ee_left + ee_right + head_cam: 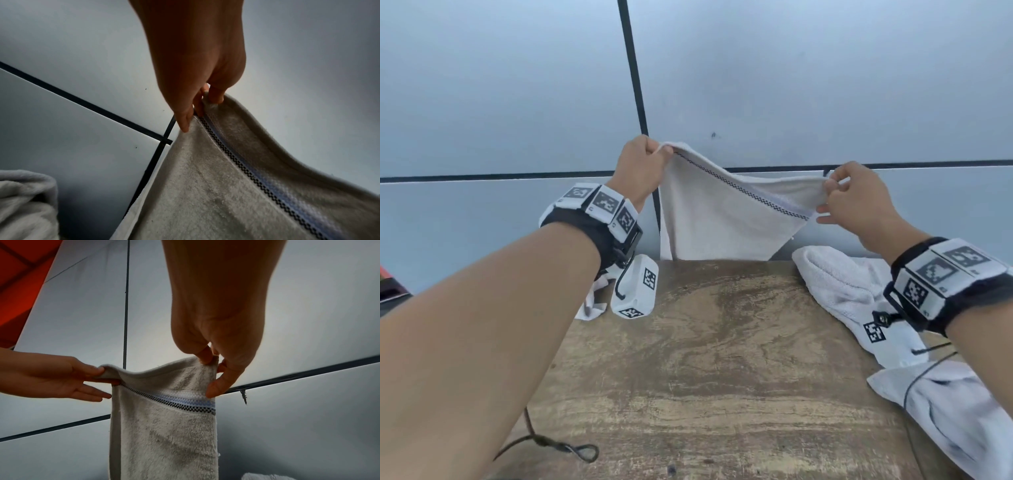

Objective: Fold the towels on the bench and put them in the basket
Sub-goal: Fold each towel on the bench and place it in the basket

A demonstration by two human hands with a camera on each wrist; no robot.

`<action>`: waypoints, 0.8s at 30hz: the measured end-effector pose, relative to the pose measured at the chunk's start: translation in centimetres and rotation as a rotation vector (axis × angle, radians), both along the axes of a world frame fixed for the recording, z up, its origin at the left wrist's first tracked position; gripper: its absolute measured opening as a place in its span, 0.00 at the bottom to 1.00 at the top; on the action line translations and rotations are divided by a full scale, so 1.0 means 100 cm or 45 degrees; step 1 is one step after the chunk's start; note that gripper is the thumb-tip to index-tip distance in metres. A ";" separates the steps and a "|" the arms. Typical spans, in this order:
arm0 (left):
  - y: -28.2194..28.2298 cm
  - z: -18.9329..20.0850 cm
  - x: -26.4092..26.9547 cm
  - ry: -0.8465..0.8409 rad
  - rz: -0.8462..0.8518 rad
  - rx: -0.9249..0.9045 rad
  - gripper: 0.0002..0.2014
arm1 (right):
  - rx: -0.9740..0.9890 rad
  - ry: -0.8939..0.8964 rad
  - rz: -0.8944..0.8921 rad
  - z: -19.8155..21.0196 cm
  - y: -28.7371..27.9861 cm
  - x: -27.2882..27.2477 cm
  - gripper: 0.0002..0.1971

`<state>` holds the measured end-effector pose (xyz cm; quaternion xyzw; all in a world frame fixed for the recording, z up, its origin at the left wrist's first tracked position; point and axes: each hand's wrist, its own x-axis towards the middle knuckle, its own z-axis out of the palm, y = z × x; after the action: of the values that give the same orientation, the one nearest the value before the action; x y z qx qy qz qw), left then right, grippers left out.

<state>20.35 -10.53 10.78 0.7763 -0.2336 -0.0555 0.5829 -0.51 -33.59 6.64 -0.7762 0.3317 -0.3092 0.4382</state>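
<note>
A white towel (722,219) with a black-checked and pale blue stripe hangs in the air beyond the far edge of the wooden bench (705,359). My left hand (643,161) pinches its upper left corner, seen close in the left wrist view (205,100) on the towel (216,186). My right hand (849,195) pinches the upper right corner, lower than the left; in the right wrist view the right hand (211,360) grips the towel (164,426) and the left hand (90,374) holds the other corner. No basket is in view.
More white towels lie crumpled on the bench's right side (852,287) and at its front right corner (955,411). A small piece of white cloth (592,301) lies at the left. A grey panelled wall (791,85) stands behind. A cord loop (565,445) lies near the front.
</note>
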 end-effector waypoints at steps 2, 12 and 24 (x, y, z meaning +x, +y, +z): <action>0.003 -0.010 0.001 0.011 0.025 0.053 0.09 | -0.007 0.001 -0.007 -0.005 -0.002 0.002 0.01; 0.022 -0.051 0.006 -0.093 0.175 0.177 0.09 | 0.116 -0.179 0.050 -0.025 -0.004 0.027 0.08; 0.080 -0.067 -0.012 -0.007 0.007 0.239 0.09 | -0.227 0.058 0.053 -0.040 0.023 0.000 0.04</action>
<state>19.14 -2.57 4.06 0.8283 -0.2269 -0.0734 0.5069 -0.50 -31.25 2.63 -0.8257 0.2965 -0.3104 0.3660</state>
